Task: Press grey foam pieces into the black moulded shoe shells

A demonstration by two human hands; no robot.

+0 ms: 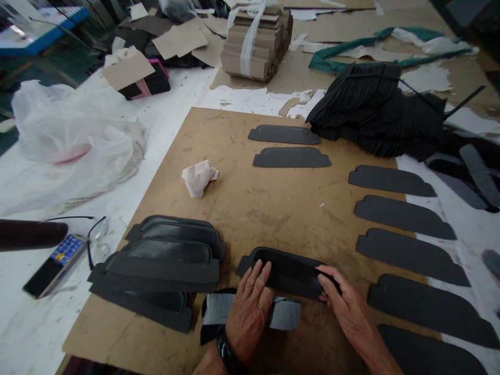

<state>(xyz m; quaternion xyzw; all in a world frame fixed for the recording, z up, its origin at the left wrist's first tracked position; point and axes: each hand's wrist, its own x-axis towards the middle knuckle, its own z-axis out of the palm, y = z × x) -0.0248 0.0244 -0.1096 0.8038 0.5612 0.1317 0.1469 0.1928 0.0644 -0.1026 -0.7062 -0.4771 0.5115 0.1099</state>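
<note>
Hiding part of a black cutout (289,276), left hand (249,315), right hand (347,312)

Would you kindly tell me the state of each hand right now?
Left hand: open, flat on the black piece.
Right hand: curled on its end, grip unclear.

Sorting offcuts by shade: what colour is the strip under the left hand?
The strip is grey, and it shows best in the head view.
</note>
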